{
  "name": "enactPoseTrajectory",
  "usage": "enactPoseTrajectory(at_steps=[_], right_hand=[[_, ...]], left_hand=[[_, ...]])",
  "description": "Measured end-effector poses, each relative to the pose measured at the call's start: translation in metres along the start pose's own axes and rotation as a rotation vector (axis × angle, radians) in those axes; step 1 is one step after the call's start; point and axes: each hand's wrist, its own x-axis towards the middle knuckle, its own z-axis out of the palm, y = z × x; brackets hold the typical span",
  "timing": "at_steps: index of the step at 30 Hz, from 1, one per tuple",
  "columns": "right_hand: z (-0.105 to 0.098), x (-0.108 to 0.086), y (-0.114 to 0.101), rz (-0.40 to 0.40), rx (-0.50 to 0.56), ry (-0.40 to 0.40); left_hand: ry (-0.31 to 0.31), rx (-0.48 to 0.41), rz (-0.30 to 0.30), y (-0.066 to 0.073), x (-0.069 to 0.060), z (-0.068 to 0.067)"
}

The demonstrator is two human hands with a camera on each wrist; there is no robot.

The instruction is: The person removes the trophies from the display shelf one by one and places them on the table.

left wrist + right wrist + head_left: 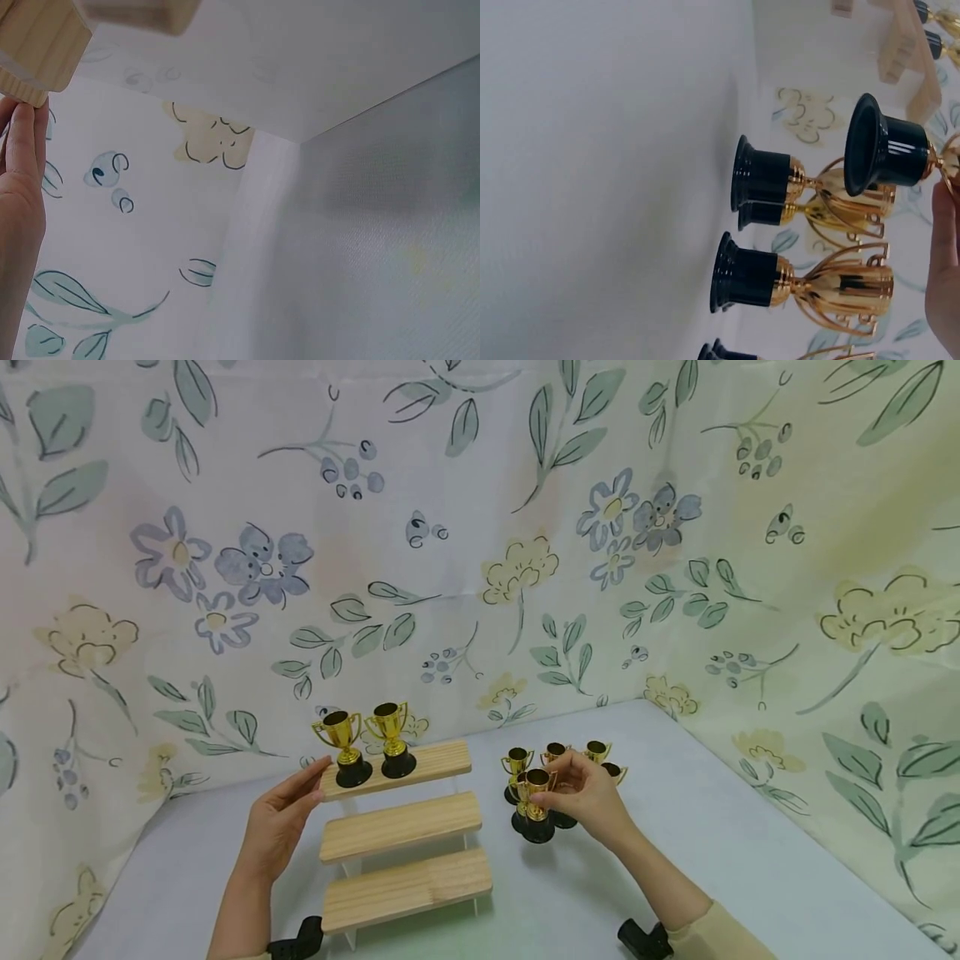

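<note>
A small trophy cup [537, 783] with a copper-gold bowl and black base is pinched by its upper part in my right hand [592, 797]. In the right wrist view this held trophy [892, 150] is raised off the table, its hollow base showing. Other trophies [754, 274] stand close around it on the table. My left hand [276, 827] touches the left end of the top wooden shelf [442, 760] with nearly straight fingers [24, 142]. On that shelf stand two gold trophies, one on the left [341, 747] and one beside it [392, 739].
Below the top shelf, the stepped stand has a middle shelf [401, 827] and a bottom shelf [408, 889] on clear supports. A pale cloth covers the table [750, 877]. Flowered fabric [480, 527] hangs behind and at the sides.
</note>
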Motion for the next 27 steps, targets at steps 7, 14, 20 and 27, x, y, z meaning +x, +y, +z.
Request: enactPoseTrajectory(at_steps=[7,14,20,27], right_hand=[[-0.002,0.000,0.007,0.031,0.013,-0.088],[-0.005,-0.001,0.015,0.049,-0.027,-0.152],[-0.007,-0.003,0.022,0.063,-0.053,-0.205],[-0.008,-0.004,0.025,0.066,-0.083,-0.238]], left_hand=[[-0.002,-0.016,0.014,0.001,0.000,0.000],[-0.004,-0.013,0.015,0.000,0.000,0.000],[0.003,0.012,-0.008,0.000,0.000,0.000],[-0.003,0.010,-0.005,-0.001,0.000,-0.001]])
